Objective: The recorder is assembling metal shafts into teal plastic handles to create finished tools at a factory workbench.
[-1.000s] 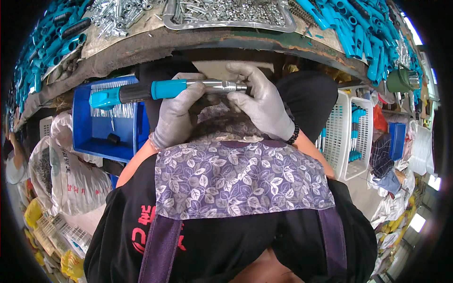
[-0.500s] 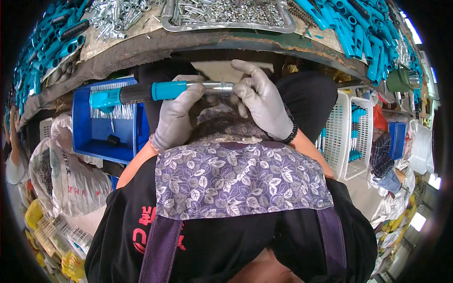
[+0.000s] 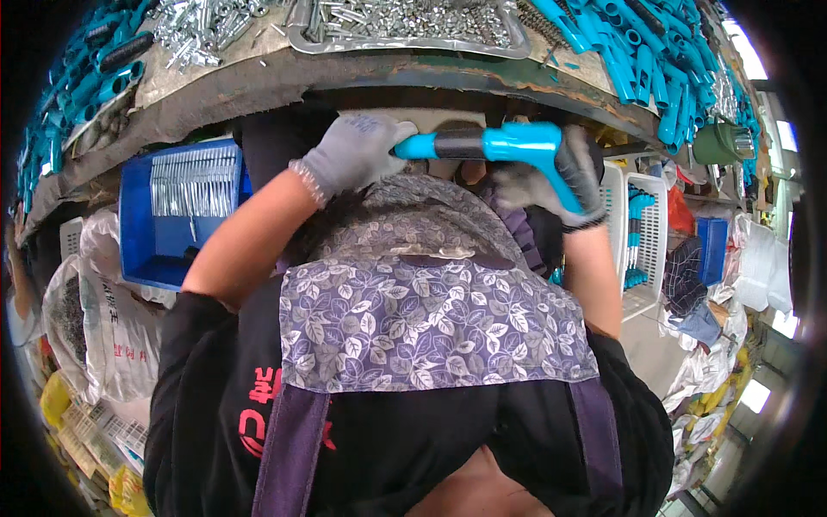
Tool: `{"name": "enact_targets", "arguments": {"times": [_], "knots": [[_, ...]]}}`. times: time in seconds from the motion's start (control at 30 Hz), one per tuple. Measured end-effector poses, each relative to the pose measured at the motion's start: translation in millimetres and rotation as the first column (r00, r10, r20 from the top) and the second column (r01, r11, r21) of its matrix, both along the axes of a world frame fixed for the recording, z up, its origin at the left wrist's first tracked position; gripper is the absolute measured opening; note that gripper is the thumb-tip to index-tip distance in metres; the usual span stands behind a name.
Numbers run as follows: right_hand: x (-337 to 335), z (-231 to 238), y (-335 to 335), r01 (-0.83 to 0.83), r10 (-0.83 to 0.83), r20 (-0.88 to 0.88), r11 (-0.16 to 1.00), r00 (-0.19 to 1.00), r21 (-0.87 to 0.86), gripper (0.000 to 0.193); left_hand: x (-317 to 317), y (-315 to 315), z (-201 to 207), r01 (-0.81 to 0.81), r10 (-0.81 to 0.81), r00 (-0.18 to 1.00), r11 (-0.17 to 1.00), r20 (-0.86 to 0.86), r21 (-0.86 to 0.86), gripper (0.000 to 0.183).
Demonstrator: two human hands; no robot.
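My gloved left hand (image 3: 357,151) is closed round the left end of a teal-and-black tool with a long tubular body and an angled, pistol-like head (image 3: 517,142). The tool lies level above my lap, its head pointing right. My gloved right hand (image 3: 527,188) is at the head end, partly behind it and smeared by motion, so its fingers cannot be made out. No bare metal shows on the tool; its left tip is hidden in my left hand. A leaf-patterned apron (image 3: 439,336) covers my lap.
The workbench edge (image 3: 405,73) runs across the front. On it are a metal tray (image 3: 413,43) of small hardware and teal parts (image 3: 637,52) heaped at both sides. A blue bin (image 3: 142,250) with metal rods stands left; a white basket (image 3: 650,250) with teal-and-black pieces stands right.
The tool has turned end for end, its head swinging from left to right. My left hand has shifted onto its left end, and my right hand has moved right to the head.
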State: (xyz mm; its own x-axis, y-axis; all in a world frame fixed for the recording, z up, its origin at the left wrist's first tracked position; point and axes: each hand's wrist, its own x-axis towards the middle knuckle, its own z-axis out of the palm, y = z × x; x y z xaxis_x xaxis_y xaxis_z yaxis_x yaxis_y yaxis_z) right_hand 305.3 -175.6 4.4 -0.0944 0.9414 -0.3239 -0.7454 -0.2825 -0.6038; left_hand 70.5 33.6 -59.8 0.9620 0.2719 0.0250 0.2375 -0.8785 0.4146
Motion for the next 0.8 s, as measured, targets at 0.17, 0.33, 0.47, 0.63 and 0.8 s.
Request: {"name": "enact_targets", "arguments": {"times": [0.17, 0.33, 0.47, 0.63, 0.8], "knots": [[-15, 9, 7, 0.033, 0.186, 0.666, 0.953, 0.723, -0.303, 0.041, 37, 22, -49, 0.069, -0.081, 0.978, 0.995, -0.194, -0.071, 0.036], [-5, -31, 35, 0.248, 0.160, 0.749, 0.882, 0.643, -0.402, 0.029, 43, 44, -65, -0.280, 0.279, 0.958, 0.853, -0.069, -0.440, 0.047], [4, -54, 46, 0.287, 0.179, 0.729, 0.837, 0.661, -0.466, 0.036, 35, 61, -52, -0.381, 0.312, 0.922, 0.832, -0.229, -0.402, 0.055], [6, -69, 55, 0.291, 0.203, 0.714, 0.813, 0.670, -0.504, 0.037, 30, 59, -56, -0.335, 0.298, 0.942, 0.868, -0.157, -0.366, 0.060], [9, -85, 63, 0.280, 0.242, 0.711, 0.799, 0.661, -0.532, 0.036, 34, 59, -48, -0.366, 0.271, 0.906, 0.889, -0.326, -0.277, 0.065]]}}
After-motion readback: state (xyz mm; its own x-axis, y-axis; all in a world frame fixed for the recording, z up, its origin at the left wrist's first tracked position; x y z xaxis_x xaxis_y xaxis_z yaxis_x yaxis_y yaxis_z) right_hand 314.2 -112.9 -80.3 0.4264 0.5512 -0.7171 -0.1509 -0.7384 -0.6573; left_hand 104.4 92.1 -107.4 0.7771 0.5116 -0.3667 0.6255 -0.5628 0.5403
